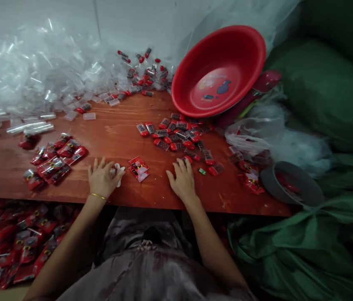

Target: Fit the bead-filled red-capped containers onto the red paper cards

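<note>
My left hand (102, 179) rests on the table's near side, fingers spread, with a gold bangle at the wrist. Its thumb lies against small white scraps (119, 173); whether it pinches any of them is hard to see. Just right of the scraps are a few flat red printed cards (138, 168). My right hand (182, 180) is low over the wood, fingers apart, its fingertips beside a red-capped clear container (191, 155) at the near side of a loose heap of similar containers (181, 133) with dark contents. A small green piece (201, 171) lies to its right.
Clear plastic cases (38, 71) pile up at the back left. Red filled packets (54, 163) lie at left, with more packets (16, 246) below the table edge. A red basin (191, 90) leans at the back. A grey round container (272, 184) and green sacks (320, 92) stand right.
</note>
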Demonstrator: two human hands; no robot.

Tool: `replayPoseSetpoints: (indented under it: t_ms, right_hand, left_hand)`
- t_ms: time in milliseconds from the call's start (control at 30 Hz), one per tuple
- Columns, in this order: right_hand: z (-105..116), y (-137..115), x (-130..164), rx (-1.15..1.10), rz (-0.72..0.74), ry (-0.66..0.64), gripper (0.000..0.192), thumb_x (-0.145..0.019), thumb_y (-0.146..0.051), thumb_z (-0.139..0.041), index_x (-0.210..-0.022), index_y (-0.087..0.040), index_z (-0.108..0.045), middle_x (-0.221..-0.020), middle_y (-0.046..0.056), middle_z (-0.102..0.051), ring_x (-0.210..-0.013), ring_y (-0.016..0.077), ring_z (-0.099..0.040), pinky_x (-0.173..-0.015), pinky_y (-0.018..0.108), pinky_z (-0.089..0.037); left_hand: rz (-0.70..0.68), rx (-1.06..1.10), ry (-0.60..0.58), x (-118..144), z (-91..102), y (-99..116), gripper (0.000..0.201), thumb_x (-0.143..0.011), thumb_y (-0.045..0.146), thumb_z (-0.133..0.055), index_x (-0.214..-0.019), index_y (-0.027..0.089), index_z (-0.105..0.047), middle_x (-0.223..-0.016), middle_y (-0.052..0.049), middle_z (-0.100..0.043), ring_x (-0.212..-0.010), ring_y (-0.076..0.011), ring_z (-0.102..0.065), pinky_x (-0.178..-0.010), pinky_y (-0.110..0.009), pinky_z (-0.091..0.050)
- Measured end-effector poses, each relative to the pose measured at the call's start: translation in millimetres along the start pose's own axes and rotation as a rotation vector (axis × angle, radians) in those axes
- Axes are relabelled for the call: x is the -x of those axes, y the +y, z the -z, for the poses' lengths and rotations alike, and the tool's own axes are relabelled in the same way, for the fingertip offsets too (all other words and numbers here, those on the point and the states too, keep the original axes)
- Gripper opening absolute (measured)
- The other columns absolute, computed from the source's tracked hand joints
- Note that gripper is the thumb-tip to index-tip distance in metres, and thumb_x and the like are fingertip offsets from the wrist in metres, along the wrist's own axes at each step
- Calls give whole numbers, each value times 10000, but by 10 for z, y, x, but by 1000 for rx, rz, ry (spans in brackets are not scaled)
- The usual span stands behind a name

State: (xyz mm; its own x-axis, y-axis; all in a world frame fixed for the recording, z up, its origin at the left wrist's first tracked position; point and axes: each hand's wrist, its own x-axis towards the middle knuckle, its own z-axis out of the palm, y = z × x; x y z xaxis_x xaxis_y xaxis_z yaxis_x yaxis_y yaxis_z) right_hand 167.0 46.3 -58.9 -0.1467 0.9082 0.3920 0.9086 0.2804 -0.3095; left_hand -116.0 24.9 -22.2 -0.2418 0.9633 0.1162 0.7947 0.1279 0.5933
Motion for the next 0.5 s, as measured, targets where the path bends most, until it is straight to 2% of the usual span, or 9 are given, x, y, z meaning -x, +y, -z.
replayPoseSetpoints:
  t_ms: [100,200,267,333,400,500]
  right_hand:
    - [70,-148,144,-115,98,33,287,-892,-331,-467,-1022,-166,-663,-1168,109,-633,-1221,279,-442,-985,442,-400]
    - [115,-206,246,-185,126,109,224,-886,-295,-490,-941,-191,-680,-1091,89,-672,-1114,240,-536,-951,407,-429]
    - [117,-216,282,-192,122,135,204,-879,-282,-501,-926,-195,-681,-1074,86,-679,-1077,232,-560,-935,397,-435]
    - [108,-219,292,-188,122,142,196,-874,-277,-508,-921,-198,-681,-1064,83,-683,-1070,231,-565,-930,393,-434]
    - [100,-221,285,-177,131,149,191,-872,-276,-512,-915,-197,-681,-1061,82,-686,-1071,234,-564,-927,391,-432]
    - [98,-225,270,-156,156,172,181,-871,-260,-517,-906,-186,-678,-1053,84,-691,-1059,233,-569,-918,380,-435]
  left_hand:
    - [-40,-153,-26,105,-61,-13,216,-746,408,-615,-870,261,-714,-1185,-96,-640,-1240,-356,-430,-1025,-546,-246]
    - [-69,-209,-32,110,-35,53,227,-826,333,-507,-855,271,-723,-1135,-72,-672,-1249,-335,-432,-1051,-543,-200]
    - [-85,-236,36,100,-32,176,296,-856,310,-449,-981,235,-706,-1240,-109,-609,-1306,-344,-363,-1072,-549,-149]
    - [-136,-236,81,80,-77,331,373,-872,338,-423,-1134,195,-645,-1372,-146,-486,-1350,-345,-293,-1085,-538,-132]
    - [-217,-225,25,43,-172,462,416,-855,406,-461,-1181,202,-618,-1433,-146,-408,-1365,-347,-263,-1089,-529,-144]
    - [-276,-229,-120,-29,-343,542,376,-815,456,-531,-1087,240,-676,-1399,-125,-460,-1355,-364,-278,-1080,-545,-167]
